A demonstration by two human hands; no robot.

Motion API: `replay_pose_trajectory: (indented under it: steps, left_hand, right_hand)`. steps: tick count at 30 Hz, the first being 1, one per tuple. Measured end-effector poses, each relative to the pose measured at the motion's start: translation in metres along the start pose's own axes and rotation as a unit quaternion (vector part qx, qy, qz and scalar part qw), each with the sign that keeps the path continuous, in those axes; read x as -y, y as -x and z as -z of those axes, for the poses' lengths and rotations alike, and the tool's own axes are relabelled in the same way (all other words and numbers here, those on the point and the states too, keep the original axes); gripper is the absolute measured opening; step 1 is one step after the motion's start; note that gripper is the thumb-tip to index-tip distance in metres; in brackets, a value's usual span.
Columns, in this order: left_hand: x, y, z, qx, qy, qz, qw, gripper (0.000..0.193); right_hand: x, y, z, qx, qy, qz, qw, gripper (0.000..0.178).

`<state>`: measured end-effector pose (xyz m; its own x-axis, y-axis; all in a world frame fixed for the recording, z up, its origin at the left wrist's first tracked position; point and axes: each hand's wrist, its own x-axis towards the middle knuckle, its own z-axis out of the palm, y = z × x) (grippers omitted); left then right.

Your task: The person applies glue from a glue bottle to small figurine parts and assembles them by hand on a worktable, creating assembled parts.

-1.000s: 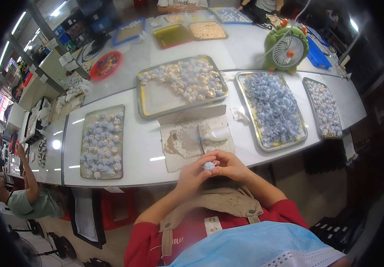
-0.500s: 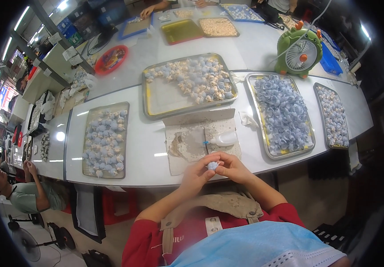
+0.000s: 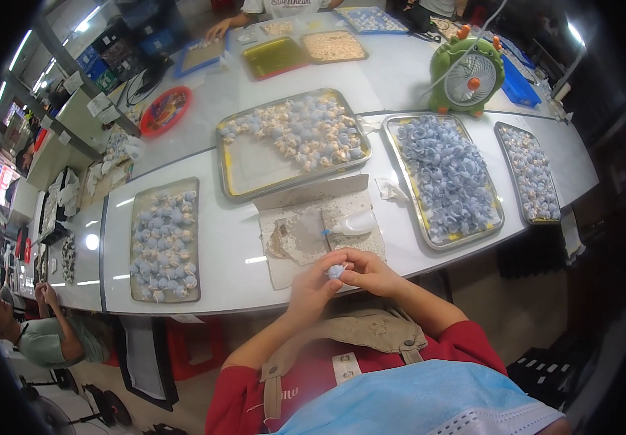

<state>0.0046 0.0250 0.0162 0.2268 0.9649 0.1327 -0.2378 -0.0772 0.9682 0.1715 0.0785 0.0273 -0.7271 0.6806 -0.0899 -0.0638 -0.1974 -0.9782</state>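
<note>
Just over the near table edge, a small blue-grey plastic piece is pinched between my two hands. My left hand curls round it from the left, thumb and fingers closed on it. From the other side my right hand grips it with thumb and fingertips. Its underside is hidden by my fingers. Right beyond my hands lies a stained cardboard sheet with a raised back flap. On it rest a white squeeze bottle and its thin blue tip.
Trays of blue-and-cream pieces stand at left, behind the cardboard and at far right. A tray of loose blue-grey parts is nearer right. Beyond it stands a green fan. Co-workers sit at left and across the table.
My view has shifted slightly, so the table and trays sit a little differently in the picture. Both hands still hold the small piece, which appears slightly turned.
</note>
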Motion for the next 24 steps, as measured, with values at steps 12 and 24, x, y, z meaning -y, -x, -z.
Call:
replay_pose_trajectory:
  steps: [12, 24]
  left_hand:
    - [0.0000, -0.0019, -0.0005, -0.010, -0.027, -0.004, 1.000, 0.046]
    - [-0.0012, -0.0008, -0.0006, -0.026, -0.052, -0.003, 0.998, 0.042]
  right_hand:
    - [-0.0072, -0.0002, 0.0009, -0.008, 0.005, -0.005, 1.000, 0.042]
    - [-0.0023, 0.0009, -0.0041, 0.014, -0.036, 0.038, 0.999, 0.049]
